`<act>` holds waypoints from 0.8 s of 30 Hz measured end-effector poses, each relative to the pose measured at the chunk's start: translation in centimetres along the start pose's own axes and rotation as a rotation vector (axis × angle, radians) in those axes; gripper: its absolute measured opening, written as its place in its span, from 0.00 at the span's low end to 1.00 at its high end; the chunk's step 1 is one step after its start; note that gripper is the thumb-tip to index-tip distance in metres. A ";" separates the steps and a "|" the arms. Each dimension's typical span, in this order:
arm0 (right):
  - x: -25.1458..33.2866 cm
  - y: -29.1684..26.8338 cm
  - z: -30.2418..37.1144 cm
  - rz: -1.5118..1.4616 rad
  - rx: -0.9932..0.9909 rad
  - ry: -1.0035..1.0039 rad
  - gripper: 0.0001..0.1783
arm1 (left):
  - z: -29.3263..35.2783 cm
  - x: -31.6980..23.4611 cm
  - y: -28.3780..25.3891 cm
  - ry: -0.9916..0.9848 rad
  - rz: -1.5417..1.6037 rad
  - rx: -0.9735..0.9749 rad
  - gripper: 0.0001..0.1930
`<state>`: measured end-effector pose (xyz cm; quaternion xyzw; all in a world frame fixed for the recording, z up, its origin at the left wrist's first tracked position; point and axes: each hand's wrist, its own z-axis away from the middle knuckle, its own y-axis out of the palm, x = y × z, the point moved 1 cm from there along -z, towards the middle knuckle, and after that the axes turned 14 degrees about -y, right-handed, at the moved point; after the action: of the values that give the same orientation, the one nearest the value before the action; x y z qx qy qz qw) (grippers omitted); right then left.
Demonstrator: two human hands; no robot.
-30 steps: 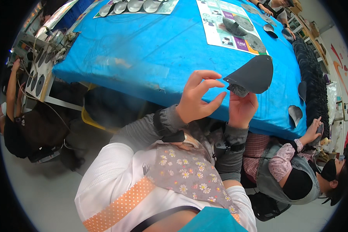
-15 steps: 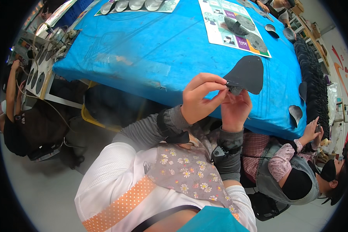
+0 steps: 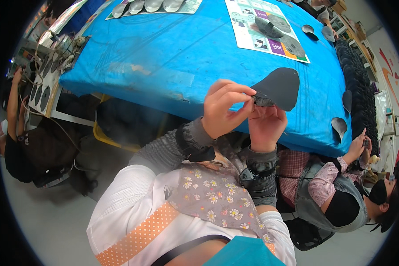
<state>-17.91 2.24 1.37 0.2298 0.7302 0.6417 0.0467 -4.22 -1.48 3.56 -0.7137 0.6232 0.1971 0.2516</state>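
Observation:
In front of me, over the near edge of the blue-covered table (image 3: 159, 66), I hold up a dark grey curved pad (image 3: 279, 88) with a wide rounded end. My left hand (image 3: 226, 106) pinches its narrow left edge between thumb and fingertips, where a rough, darker strip shows. My right hand (image 3: 267, 126) supports the pad from below, with its fingers partly hidden behind it. Both forearms wear striped grey sleeves.
Grey curved pads (image 3: 275, 26) lie on a printed sheet (image 3: 244, 40), and several more stand at far left. Loose pads (image 3: 339, 127) rest along the right edge beside a long dark stack (image 3: 357, 80). A co-worker (image 3: 332, 190) sits at right; another person (image 3: 40, 150) is at left.
My hands and the pad have shifted slightly left and down. The pad has tilted a little, showing more of the rough strip at its edge.

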 end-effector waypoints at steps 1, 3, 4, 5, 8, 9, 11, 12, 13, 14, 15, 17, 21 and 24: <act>-0.1 0.3 0.1 0.063 -0.026 -0.027 0.17 | 0.1 0.3 0.3 0.002 -0.001 0.000 0.14; -0.3 0.5 0.1 0.126 -0.053 -0.060 0.18 | 0.2 0.7 1.0 -0.094 0.166 -0.182 0.19; -0.3 0.6 0.0 0.189 -0.024 -0.088 0.18 | -0.1 0.5 1.0 -0.092 0.169 -0.178 0.19; -0.4 0.7 0.0 0.253 0.005 -0.117 0.18 | -0.5 0.3 0.9 -0.136 0.078 -0.138 0.23; -0.6 0.7 0.2 0.315 -0.017 -0.143 0.19 | -1.1 0.1 1.2 -0.307 0.120 0.019 0.26; -0.7 0.8 0.3 0.314 -0.019 -0.144 0.19 | -1.1 0.1 1.4 -0.434 0.253 0.137 0.26; -0.9 1.0 0.5 0.376 0.026 -0.195 0.19 | -0.7 0.9 0.8 -0.470 0.180 0.168 0.23; -0.7 0.9 0.5 0.377 0.022 -0.200 0.19 | -0.7 1.4 0.5 -0.503 0.111 0.200 0.21; -0.3 0.6 0.6 0.554 0.067 -0.138 0.20 | -0.9 1.6 0.1 -0.503 0.114 0.205 0.21; 0.2 0.2 0.6 0.730 0.111 -0.072 0.21 | -1.2 1.8 -0.4 -0.499 0.109 0.156 0.19; 1.2 -0.4 0.8 0.730 0.107 -0.078 0.21 | -1.4 1.7 -0.7 -0.494 0.105 0.108 0.18; 2.9 -1.9 0.9 1.196 0.299 -0.045 0.23 | -0.8 2.2 -1.2 -0.548 0.116 0.143 0.19; 7.2 -1.9 0.5 1.583 0.153 -0.260 0.29 | 0.5 3.7 -1.7 -0.678 0.196 0.095 0.20; 8.4 -2.7 -0.7 1.529 0.001 -0.282 0.22 | 0.2 3.8 -2.5 -0.802 0.304 0.258 0.18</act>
<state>-26.43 4.71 0.85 0.7492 0.3562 0.4601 -0.3165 -1.14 -4.10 1.39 -0.4441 0.5936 0.4138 0.5284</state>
